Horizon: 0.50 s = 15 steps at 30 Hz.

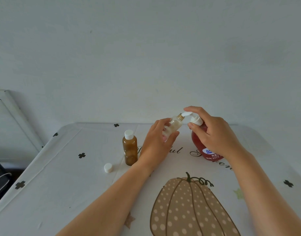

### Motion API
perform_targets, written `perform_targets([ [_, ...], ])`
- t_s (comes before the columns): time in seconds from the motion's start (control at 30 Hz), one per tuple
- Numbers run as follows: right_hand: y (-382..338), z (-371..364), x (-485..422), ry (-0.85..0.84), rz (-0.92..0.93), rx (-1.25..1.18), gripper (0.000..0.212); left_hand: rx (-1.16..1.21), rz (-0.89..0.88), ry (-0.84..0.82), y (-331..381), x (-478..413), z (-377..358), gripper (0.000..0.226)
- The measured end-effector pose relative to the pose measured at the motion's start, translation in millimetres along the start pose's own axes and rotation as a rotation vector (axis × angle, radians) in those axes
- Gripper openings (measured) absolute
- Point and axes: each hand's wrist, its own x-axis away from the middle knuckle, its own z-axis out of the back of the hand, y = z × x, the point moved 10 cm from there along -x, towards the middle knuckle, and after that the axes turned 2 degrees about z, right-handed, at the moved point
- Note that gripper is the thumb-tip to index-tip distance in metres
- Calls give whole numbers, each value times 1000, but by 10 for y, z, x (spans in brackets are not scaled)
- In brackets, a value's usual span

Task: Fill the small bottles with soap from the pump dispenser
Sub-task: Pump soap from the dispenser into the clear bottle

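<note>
A small clear bottle (173, 127) is held off the counter (61, 188), tilted so that its uncapped, gold-threaded neck is set against the tip of the white nozzle of the pump dispenser (200, 142). Pale streaks or residue can be seen inside the clear wall, though how full it is cannot be told. The dispenser is a rounded red bottle with a white pump head and a blue and white label low on its front; it stands upright on the counter, towards the far edge. The small bottle is grasped by the left grip (156, 142), with fingers curled behind its body and the thumb laid across the front, the forearm stretched forward from the near edge. The right grip (214, 135) is closed about the pump head: the forefinger is laid along the top of the nozzle and the thumb is pressed against the white collar below. To the left, an amber bottle (129, 148) with a white cap stands upright, near the left wrist. A loose white cap (108, 167) lies on the counter just beside it, nearer the camera. The counter is covered by a white cloth printed with a dotted pumpkin (189, 210).
</note>
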Motion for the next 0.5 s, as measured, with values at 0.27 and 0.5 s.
perform_targets([
  [0.27, 9, -1, -4, -2, -6, 8, 39, 0, 1, -3, 5, 8, -1, 47],
  [0.5, -4, -14, -13, -21, -2, 7, 45, 19, 15, -16, 14, 14, 4, 49],
])
